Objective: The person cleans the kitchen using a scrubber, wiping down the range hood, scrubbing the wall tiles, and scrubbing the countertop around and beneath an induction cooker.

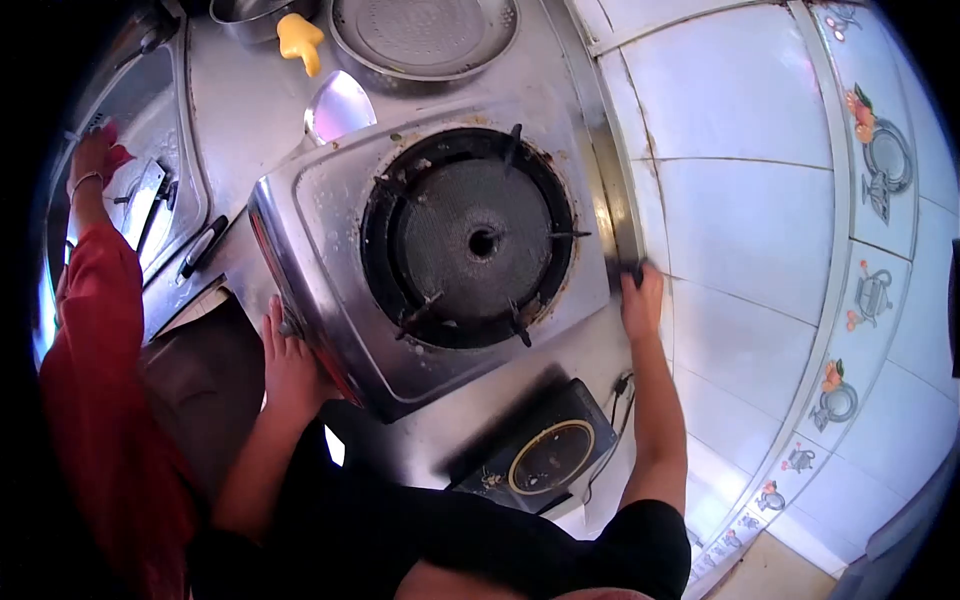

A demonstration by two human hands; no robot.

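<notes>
A single-burner gas stove (pixel 335 260) stands at an angle on the steel counter, its black burner ring (pixel 372 235) uncovered. My left hand (pixel 287 362) lies against the stove's front panel beside a knob (pixel 289 326), fingers stretched out and thumb hidden. Behind the stove, by the tiled wall, my right hand (pixel 643 300) has its fingers closed at a small dark thing (pixel 633 271) that I cannot make out. A black induction cooker (pixel 553 455) with a gold ring lies between my body and the stove.
A person in a red sleeve (pixel 95 350) reaches into the sink (pixel 195 150) at left, a hand (pixel 90 165) near a red cloth (pixel 117 150). Knives lie there. Beyond the stove are a spatula (pixel 342 107), a yellow hand-shaped object (pixel 299 40) and a metal pan lid (pixel 425 35).
</notes>
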